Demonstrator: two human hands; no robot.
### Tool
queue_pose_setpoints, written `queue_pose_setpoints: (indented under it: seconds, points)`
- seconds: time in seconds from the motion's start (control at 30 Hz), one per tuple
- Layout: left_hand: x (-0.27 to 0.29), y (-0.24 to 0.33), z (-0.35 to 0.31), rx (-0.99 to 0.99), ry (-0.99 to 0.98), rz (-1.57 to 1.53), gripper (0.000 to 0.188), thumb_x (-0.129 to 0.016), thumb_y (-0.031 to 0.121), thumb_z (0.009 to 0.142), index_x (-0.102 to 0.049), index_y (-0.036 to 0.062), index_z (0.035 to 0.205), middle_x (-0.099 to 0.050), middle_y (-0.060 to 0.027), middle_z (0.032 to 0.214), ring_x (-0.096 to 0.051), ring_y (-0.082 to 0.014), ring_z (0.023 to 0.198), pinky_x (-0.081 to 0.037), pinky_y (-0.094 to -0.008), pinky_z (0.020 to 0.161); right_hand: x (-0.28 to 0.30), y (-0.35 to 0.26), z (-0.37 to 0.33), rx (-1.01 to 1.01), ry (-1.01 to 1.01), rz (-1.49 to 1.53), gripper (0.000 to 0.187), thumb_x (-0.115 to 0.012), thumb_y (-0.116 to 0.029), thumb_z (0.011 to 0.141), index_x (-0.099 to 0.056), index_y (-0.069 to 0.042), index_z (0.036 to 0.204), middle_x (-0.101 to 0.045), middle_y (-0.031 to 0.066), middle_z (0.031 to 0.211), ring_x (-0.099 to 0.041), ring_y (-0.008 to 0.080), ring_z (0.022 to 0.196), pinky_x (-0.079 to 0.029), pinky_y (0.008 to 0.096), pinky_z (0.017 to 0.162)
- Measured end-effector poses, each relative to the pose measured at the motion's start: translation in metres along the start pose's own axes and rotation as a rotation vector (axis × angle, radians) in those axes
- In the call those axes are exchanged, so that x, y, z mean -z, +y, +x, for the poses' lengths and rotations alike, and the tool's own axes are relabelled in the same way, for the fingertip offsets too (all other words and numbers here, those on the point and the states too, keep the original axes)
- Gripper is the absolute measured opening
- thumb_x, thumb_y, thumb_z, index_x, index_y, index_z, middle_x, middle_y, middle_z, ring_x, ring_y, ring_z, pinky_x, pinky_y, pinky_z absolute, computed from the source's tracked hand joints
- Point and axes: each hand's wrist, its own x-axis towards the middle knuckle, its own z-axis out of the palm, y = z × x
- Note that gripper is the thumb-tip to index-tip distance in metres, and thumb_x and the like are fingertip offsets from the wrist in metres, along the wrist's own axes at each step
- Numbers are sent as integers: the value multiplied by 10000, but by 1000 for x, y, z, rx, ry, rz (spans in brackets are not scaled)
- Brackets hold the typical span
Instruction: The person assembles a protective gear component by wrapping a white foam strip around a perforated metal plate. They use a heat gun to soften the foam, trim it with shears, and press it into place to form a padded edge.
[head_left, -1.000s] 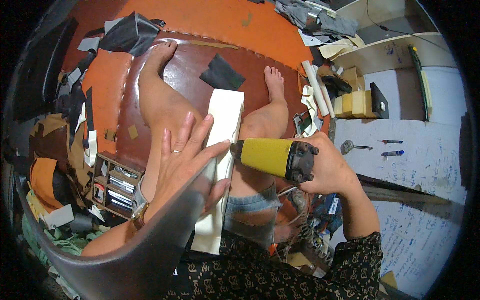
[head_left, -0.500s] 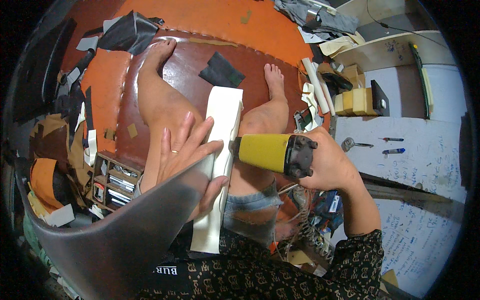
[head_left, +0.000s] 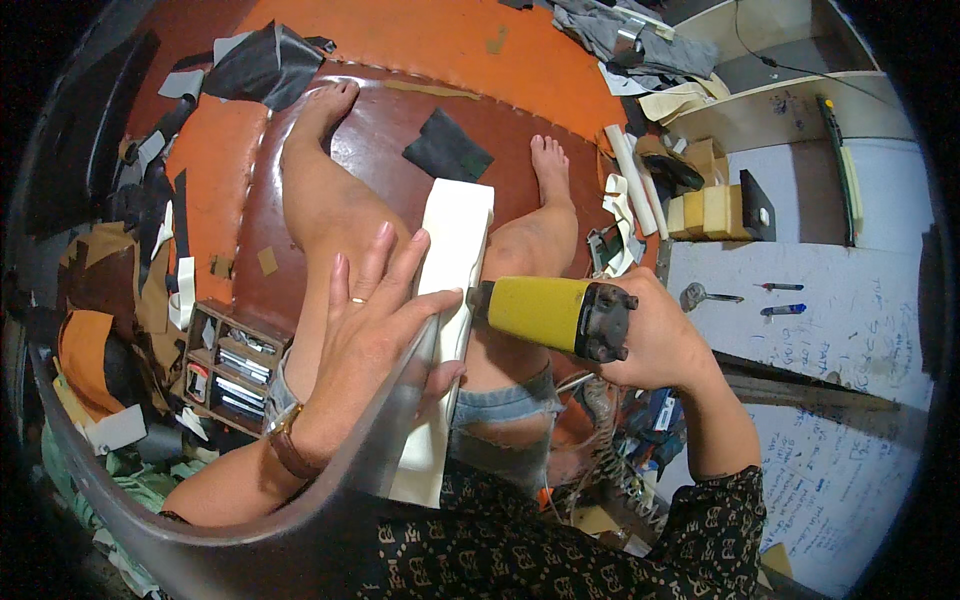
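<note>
A long, cream-covered padded strip (head_left: 460, 215) lies lengthwise across my lap, its far end between my knees. My left hand (head_left: 365, 330) rests over it from the left, holding it. The index finger and thumb press at its right edge while the other fingers spread toward its left side. In my closed right hand (head_left: 655, 330) is a yellow staple gun (head_left: 540, 312) with a black end cap. Its nose meets the strip's right edge near my left index fingertip. A grey translucent band (head_left: 330, 465) hides part of the strip's near end.
A black scrap (head_left: 448, 146) lies on the brown padded surface (head_left: 385, 120) between my feet. To the left stands a wooden box (head_left: 232, 372) with small packs. Yellow foam blocks (head_left: 712, 212) and pens (head_left: 783, 310) lie on the white board at right. A coiled hose (head_left: 612, 445) hangs below the gun.
Strip, left hand and staple gun appear slightly further right and lower in view. The translucent band has shifted down, showing my left wrist with its watch. The gun's nose stays at the strip's edge.
</note>
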Motion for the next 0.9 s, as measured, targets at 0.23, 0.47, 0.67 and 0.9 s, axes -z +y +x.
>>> queue_pose_setpoints:
  seconds: [0.23,0.47,0.67,0.9]
  points:
    - [-3,5,1,10,91,-81,578,-911,223,716,-746,149,1265,-425,-184,1693,-240,-439,1637,-128,-716,1276,4,-4,2,-12,-16,-28,362,-773,-82,705,-791,-39,1065,-762,224,855,-756,442,845,-612,451,805]
    - [2,1,2,8,-23,-5,655,-876,354,790,-671,157,1380,-335,-199,1729,-162,-470,1649,-113,-728,1277,2,-4,7,-20,-20,-102,385,-764,-98,709,-785,-25,1087,-748,252,839,-750,454,835,-614,482,819]
    - [3,1,2,1,-69,50,702,-836,430,851,-619,154,1458,-274,-218,1746,-118,-504,1649,-119,-746,1268,2,-9,-2,-46,6,-45,404,-778,-100,703,-788,-38,1102,-760,235,842,-763,437,833,-614,456,809]
    - [0,4,2,39,71,-82,589,-935,213,716,-754,155,1274,-392,-176,1726,-229,-419,1650,-103,-686,1298,-4,-5,-21,-2,37,56,365,-783,-95,741,-794,-67,1105,-781,207,905,-786,379,854,-610,411,795]
